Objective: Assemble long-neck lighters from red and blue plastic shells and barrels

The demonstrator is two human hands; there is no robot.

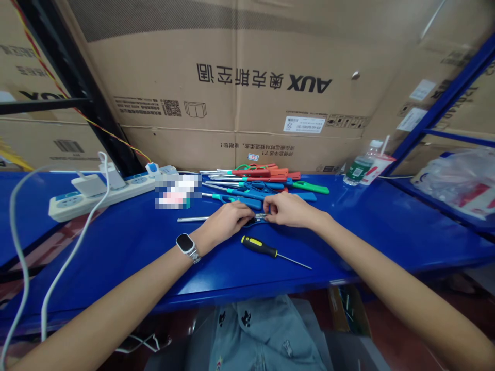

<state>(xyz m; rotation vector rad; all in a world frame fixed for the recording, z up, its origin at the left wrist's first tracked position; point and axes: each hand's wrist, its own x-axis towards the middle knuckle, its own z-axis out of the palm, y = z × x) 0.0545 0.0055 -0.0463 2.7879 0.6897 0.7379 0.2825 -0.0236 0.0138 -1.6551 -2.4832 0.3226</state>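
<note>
My left hand [227, 222], a watch on its wrist, is closed on a long-nosed lighter [192, 219] that lies low over the blue table. Its metal tube points left, and small metallic parts show at its handle end between my hands. At that end the fingers of my right hand [288, 209] are pinched on the lighter's parts; exactly which piece they grip is hidden. Just beyond my hands lies a pile of red, blue and green long-nosed lighters [266, 174]. Nearer to me rests a black and yellow screwdriver [260, 246], its shaft pointing right.
A white power strip [110, 195] with chargers and cables stands at the left. At the back right are a water bottle [358, 167] and a cup with a straw [378, 169]. A large cardboard box [235, 103] walls off the table's [216, 268] back edge.
</note>
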